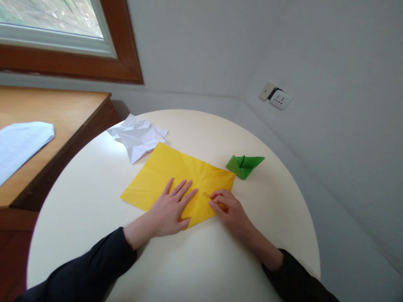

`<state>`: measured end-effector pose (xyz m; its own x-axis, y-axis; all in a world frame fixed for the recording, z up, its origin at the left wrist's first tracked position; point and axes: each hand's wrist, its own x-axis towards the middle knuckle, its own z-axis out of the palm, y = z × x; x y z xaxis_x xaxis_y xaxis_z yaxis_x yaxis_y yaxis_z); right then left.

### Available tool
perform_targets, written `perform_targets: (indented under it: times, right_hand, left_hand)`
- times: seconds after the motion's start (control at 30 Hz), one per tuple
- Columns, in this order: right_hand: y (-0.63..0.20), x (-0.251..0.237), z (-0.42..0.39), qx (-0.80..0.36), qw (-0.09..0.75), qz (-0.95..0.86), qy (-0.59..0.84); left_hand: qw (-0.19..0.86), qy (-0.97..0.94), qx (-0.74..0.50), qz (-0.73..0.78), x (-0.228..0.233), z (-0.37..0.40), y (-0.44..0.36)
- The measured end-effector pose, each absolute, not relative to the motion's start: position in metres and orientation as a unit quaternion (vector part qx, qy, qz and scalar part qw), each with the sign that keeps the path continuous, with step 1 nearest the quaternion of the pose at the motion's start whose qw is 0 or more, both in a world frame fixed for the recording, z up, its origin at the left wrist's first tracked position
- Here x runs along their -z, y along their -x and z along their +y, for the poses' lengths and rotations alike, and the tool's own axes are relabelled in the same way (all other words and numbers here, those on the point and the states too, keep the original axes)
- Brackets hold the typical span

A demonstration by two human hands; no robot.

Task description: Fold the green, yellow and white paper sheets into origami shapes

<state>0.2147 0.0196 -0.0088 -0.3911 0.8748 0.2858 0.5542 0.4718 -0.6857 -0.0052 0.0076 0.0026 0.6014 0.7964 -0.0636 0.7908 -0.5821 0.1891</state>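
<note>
On the round cream surface (94, 201), the creased yellow sheet (170, 172) lies spread flat near the middle, and everything else sits around it: a crumpled white paper (137, 136) touches its far left corner, and a folded green paper piece (244, 165) rests just beside its far right corner. The left hand (171, 207) lies open and flat, pressing the sheet's near part down, fingers spread and grasping nothing. The right hand (228, 207) is at the sheet's near right corner, fingertips pinched on a small flap there. This looks like the start of a corner fold; finishing it calls for a steady left hand while the right lines the corner up with an existing crease.
</note>
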Motion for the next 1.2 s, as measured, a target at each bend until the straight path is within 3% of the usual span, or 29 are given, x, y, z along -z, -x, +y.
perform_targets:
  times: [0.33,1.2]
  right_hand:
    - [-0.210,0.015,0.022,-0.152,0.304,-0.824,0.453]
    - [-0.203,0.016,0.022,-0.104,0.264,-0.833,0.476]
  left_hand:
    - [0.106,-0.895,-0.014,0.432,-0.004,0.007,0.006]
    - [0.097,-0.920,-0.043,0.378,-0.003,0.009,0.011]
